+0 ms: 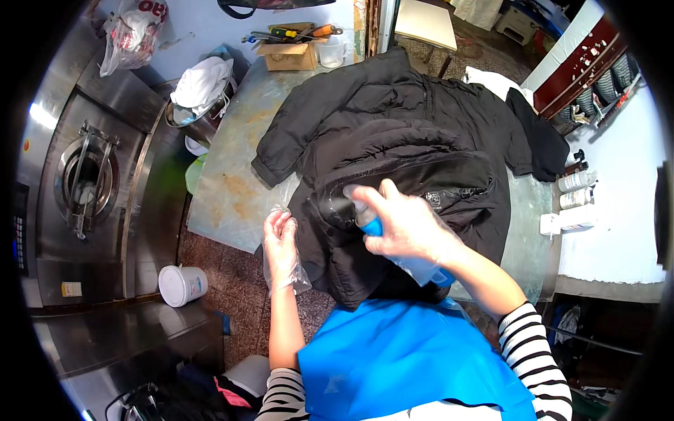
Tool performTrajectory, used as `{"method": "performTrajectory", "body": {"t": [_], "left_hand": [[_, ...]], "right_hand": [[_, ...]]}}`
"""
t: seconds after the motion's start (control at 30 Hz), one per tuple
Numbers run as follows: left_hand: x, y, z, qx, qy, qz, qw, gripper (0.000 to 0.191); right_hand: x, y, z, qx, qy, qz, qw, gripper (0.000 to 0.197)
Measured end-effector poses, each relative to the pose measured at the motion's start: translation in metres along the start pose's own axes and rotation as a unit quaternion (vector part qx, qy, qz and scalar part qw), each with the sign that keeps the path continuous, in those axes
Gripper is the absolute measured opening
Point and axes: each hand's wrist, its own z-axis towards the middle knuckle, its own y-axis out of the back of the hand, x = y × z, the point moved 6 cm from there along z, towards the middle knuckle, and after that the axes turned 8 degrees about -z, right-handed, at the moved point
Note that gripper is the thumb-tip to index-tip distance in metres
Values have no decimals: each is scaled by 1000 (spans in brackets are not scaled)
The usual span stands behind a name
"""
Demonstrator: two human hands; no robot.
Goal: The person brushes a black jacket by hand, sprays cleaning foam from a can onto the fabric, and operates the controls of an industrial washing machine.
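Note:
A black padded jacket (363,105) lies spread over a worn metal-topped table (221,173), with its dark inner lining facing up near the middle. My right hand (405,221), in a clear plastic glove, grips a blue spray can (372,225) above the lining, its top pointing towards the upper left. Wet-looking shine and white specks show on the fabric there. To the left, my left hand (280,242), also gloved in clear plastic, is raised beside the jacket's edge with fingertips and thumb close together. Whether it pinches anything is unclear. A blue apron (410,358) covers my front.
A cardboard box of tools (289,55) and a plastic measuring jug (331,52) stand at the table's far edge. Several white bottles (576,199) line the right side. A metal bin with white cloth (202,87), a front-loading machine (87,173) and a white bucket (181,285) are on the left.

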Motion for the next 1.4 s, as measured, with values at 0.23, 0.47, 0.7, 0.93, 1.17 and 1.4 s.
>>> {"method": "performTrajectory", "body": {"t": [0.23, 0.47, 0.7, 0.93, 1.17, 1.4], "left_hand": [[-4, -13, 9, 25, 0, 26, 999, 40], [-26, -68, 46, 123, -104, 126, 979, 34], [-58, -213, 99, 293, -312, 415, 803, 50], [-69, -281, 124, 275, -324, 518, 743, 19], [-186, -211, 162, 128, -426, 254, 859, 25], [-94, 60, 230, -305, -126, -10, 944, 26]], "right_hand": [[-64, 20, -96, -108, -128, 23, 986, 73], [-223, 59, -294, -476, -381, 12, 793, 87], [-351, 28, -399, -574, -466, -139, 659, 90], [-370, -4, -425, -587, -476, -134, 641, 89], [-320, -15, -433, -593, -502, -153, 611, 94], [-249, 3, -398, -595, -496, -257, 579, 64]]}}
